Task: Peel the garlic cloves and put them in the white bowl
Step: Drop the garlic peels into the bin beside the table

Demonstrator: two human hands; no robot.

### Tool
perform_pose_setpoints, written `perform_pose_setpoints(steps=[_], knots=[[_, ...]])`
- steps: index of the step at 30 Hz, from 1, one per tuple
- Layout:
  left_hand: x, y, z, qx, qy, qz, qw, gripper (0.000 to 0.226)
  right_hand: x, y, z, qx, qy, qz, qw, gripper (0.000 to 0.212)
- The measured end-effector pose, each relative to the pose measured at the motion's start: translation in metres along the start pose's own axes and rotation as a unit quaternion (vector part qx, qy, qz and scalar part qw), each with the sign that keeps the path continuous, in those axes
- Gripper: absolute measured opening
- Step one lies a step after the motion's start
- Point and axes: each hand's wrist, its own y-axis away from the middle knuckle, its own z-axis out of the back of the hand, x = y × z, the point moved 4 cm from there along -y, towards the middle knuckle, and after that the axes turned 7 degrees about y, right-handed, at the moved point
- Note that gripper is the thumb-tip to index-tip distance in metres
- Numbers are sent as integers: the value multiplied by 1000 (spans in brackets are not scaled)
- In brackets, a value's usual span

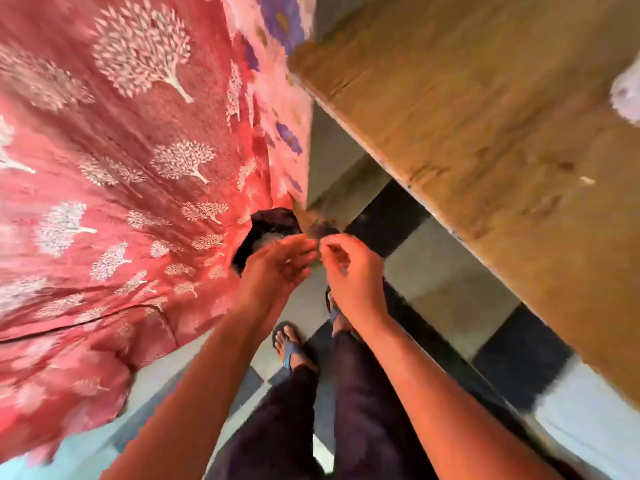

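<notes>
My left hand [277,268] is held palm up over the floor, its fingers stretched out and loosely cupped. My right hand [349,271] meets it fingertip to fingertip, with curled fingers and the thumb and forefinger pinched together. Blur hides whether anything small sits between them. Just beyond the hands is a dark container [268,226] with something pale inside. A blurred white and purplish lump [626,95], possibly garlic, lies on the wooden table [485,116] at the far right edge. No white bowl is in view.
A red cloth with white tree prints [121,168] hangs at the left. The wooden table runs diagonally along the right. Below are a grey and black tiled floor [443,282], my dark trousers and my feet in blue sandals [291,344].
</notes>
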Motion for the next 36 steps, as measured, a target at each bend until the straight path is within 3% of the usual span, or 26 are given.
perform_pose_setpoints(steps=[8,13,15,17,20,23,28,33,36], knots=[[24,90,-140,93,-100,16,991,28,20,55,164,-134,-58,-53,988,16],[46,85,-251,147,-236,-61,959,19,-23,42,247,-221,-63,-115,966,16],[41,68,-270,164,-330,-181,912,16,-30,32,260,-231,-35,-102,967,18],[46,48,-304,152,-448,-279,836,23,-48,21,292,-261,12,-86,962,21],[54,28,-347,142,-527,-400,736,31,-81,4,329,-281,105,-57,952,26],[59,5,-368,168,-581,-461,649,32,-112,-10,342,-251,211,-23,944,30],[63,0,-380,183,-605,-486,604,10,-124,-13,342,-233,227,-7,946,30],[44,15,-422,171,-564,-521,618,12,-123,-15,346,-230,207,-7,951,27],[27,8,-465,169,-564,-543,599,16,-121,-16,347,-212,228,-18,950,30]])
